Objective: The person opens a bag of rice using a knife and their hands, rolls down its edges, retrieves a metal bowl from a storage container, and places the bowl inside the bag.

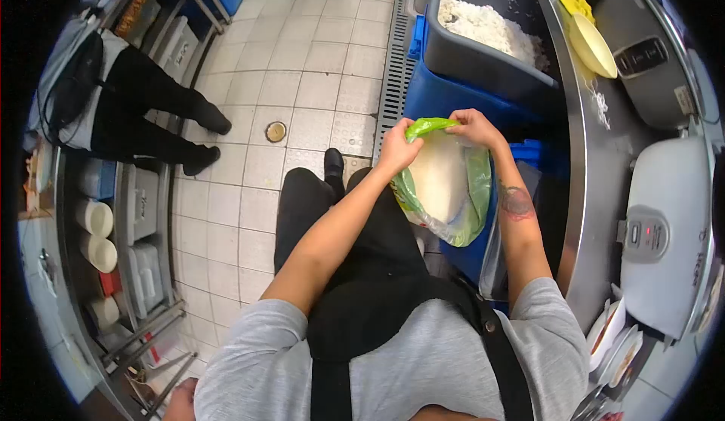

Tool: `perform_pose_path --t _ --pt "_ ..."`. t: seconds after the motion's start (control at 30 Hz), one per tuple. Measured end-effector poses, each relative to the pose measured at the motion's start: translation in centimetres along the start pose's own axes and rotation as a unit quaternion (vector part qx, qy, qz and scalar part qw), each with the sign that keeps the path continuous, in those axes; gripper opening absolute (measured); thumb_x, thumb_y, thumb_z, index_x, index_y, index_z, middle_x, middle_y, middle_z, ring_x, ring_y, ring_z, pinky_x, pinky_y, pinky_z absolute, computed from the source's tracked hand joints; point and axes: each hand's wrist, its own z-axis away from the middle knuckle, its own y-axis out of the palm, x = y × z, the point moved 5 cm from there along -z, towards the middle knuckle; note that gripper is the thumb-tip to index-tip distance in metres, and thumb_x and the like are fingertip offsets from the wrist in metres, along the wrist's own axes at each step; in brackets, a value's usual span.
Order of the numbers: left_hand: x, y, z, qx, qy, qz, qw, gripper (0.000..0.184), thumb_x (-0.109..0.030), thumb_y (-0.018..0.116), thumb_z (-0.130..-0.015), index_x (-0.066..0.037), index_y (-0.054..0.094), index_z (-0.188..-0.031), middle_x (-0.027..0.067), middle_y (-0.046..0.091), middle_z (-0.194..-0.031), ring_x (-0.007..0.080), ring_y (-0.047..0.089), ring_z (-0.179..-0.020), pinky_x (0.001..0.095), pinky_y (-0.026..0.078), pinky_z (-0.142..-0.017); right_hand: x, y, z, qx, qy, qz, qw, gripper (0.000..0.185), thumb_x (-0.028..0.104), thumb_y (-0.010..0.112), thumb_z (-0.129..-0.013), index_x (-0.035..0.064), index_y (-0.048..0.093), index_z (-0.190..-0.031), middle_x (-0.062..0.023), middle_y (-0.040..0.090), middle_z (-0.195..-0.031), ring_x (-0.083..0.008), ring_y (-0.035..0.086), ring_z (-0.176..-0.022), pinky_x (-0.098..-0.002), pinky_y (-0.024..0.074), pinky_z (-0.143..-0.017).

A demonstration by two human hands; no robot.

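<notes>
A green and clear plastic bag [479, 187] hangs in front of me beside my right leg, its mouth facing up. Inside it lie pale, fine grains [440, 179] that look like uncooked rice. My left hand [400, 149] pinches the near-left part of the bag's rim. On the far side, my right hand [476, 128] has its fingers closed on the same rim. Between the two hands the green edge is folded or rolled over. The bag's lower part is partly hidden by its own side.
A grey tub [491, 66] with white, rice-like lumps stands beyond the bag, near a blue bin [461, 96]. At right, a steel counter [596, 179] holds a rice cooker [664, 225] and a yellow bowl [591, 46]. Another person [128, 96] stands by the left shelves.
</notes>
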Motion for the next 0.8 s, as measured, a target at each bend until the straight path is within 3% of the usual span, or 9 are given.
perform_pose_path --t 0.17,0.23,0.3,0.47,0.57,0.6,0.67,0.73,0.8 --pt "2.9 4.7 0.1 0.308 -0.064 -0.079 0.946 0.031 -0.031 0.064 -0.077 -0.004 0.064 -0.092 0.0172 0.063 -0.077 0.0265 0.063 -0.075 0.0390 0.047 -0.070 -2.9 -0.7 -1.4 0.093 0.059 -0.019 0.994 0.016 0.017 0.061 -0.082 0.0027 0.065 -0.076 0.0050 0.057 -0.066 -0.0042 0.047 -0.059 -0.0223 0.0400 -0.056" --pt "7.6 5.7 -0.2 0.328 -0.183 0.127 0.918 0.031 -0.028 0.059 -0.083 -0.004 0.061 -0.102 0.0120 0.065 -0.086 0.0191 0.063 -0.077 0.0350 0.050 -0.071 -4.4 -0.1 -2.2 0.179 0.088 -0.009 0.980 0.021 0.023 0.062 -0.081 0.0029 0.066 -0.076 0.0039 0.060 -0.069 -0.0056 0.048 -0.059 -0.0243 0.0411 -0.057" --pt "7.0 3.6 0.6 0.326 -0.371 0.371 0.786 0.031 -0.026 0.057 -0.086 -0.003 0.059 -0.107 0.0097 0.065 -0.092 0.0175 0.064 -0.079 0.0336 0.052 -0.072 -4.1 -0.5 -2.1 0.177 0.168 0.021 0.969 0.032 0.034 0.066 -0.078 0.0024 0.068 -0.082 0.0001 0.064 -0.075 -0.0090 0.053 -0.066 -0.0278 0.0443 -0.063" --pt "9.6 4.3 -0.1 0.333 -0.383 0.485 0.713 0.029 -0.017 0.055 -0.088 0.001 0.055 -0.110 0.0100 0.063 -0.095 0.0175 0.064 -0.081 0.0317 0.054 -0.073 -6.1 -1.3 -4.6 0.133 0.175 0.066 0.973 0.031 0.034 0.070 -0.075 0.0041 0.069 -0.081 -0.0008 0.064 -0.073 -0.0118 0.055 -0.068 -0.0281 0.0453 -0.066" --pt "9.9 3.9 0.4 0.289 -0.348 0.499 0.739 0.026 -0.013 0.054 -0.087 0.002 0.054 -0.109 0.0101 0.063 -0.094 0.0175 0.063 -0.080 0.0319 0.054 -0.073 -4.4 -2.3 -3.7 0.022 0.130 0.139 0.981 0.023 0.025 0.070 -0.076 0.0029 0.068 -0.081 -0.0042 0.065 -0.072 -0.0128 0.057 -0.063 -0.0277 0.0462 -0.062" --pt "10.3 3.1 0.7 0.224 -0.336 0.447 0.798 0.023 -0.014 0.056 -0.086 0.002 0.056 -0.102 0.0129 0.063 -0.095 0.0201 0.063 -0.081 0.0336 0.053 -0.070 -3.6 -3.2 -2.9 -0.044 0.100 0.187 0.976 0.022 0.024 0.070 -0.076 0.0025 0.067 -0.081 -0.0058 0.066 -0.072 -0.0133 0.058 -0.063 -0.0279 0.0466 -0.062" --pt "9.0 0.5 1.1 0.064 -0.260 0.154 0.951 0.024 -0.017 0.059 -0.083 0.001 0.056 -0.098 0.0142 0.062 -0.092 0.0236 0.062 -0.081 0.0363 0.051 -0.068 -2.1 -4.1 -0.8 -0.159 0.022 0.212 0.964 0.020 0.020 0.069 -0.075 0.0015 0.066 -0.084 -0.0109 0.066 -0.073 -0.0160 0.062 -0.066 -0.0281 0.0481 -0.064" --pt "4.2 -1.8 2.5 -0.087 -0.076 -0.113 0.987 0.031 -0.023 0.064 -0.077 0.001 0.054 -0.095 0.0173 0.058 -0.090 0.0318 0.057 -0.085 0.0416 0.046 -0.072 -1.2 -4.6 1.4 -0.187 0.045 0.098 0.976 0.023 0.017 0.072 -0.072 0.0029 0.067 -0.089 -0.0102 0.066 -0.081 -0.0202 0.064 -0.075 -0.0291 0.0487 -0.070" --pt "-1.5 -1.8 4.4 -0.083 0.025 -0.220 0.972 0.034 -0.024 0.065 -0.076 0.001 0.054 -0.096 0.0180 0.057 -0.091 0.0335 0.055 -0.087 0.0422 0.045 -0.076 1.0 -4.1 3.5 -0.181 -0.003 0.092 0.979 0.031 0.017 0.074 -0.068 0.0041 0.066 -0.095 -0.0115 0.065 -0.093 -0.0234 0.063 -0.085 -0.0309 0.0481 -0.077"
